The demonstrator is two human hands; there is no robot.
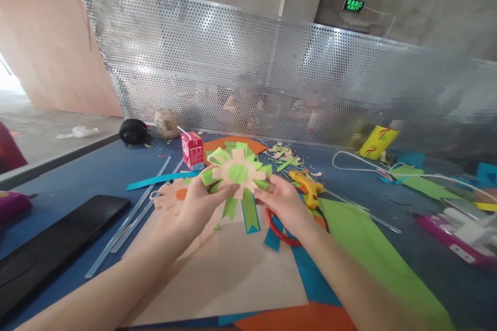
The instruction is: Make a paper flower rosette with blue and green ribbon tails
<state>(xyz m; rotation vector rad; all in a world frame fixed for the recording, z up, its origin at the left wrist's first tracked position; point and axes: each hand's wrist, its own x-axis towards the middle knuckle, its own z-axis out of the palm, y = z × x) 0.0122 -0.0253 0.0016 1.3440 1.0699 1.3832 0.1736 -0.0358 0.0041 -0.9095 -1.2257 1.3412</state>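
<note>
A paper rosette of green loops and beige petals, with a green round centre and green and blue ribbon tails, is held up above the table. My left hand pinches its left lower edge, fingers closed on the paper. My right hand grips its right lower edge the same way. Below lies a beige paper sheet. A second beige flower cut-out with an orange centre lies just left of my left hand.
A yellow glue gun and red-handled scissors lie right of my hands. A red drink carton, green paper, blue strips, clear glue sticks, a black phone and paper scraps are spread around. People sit behind a perforated metal screen.
</note>
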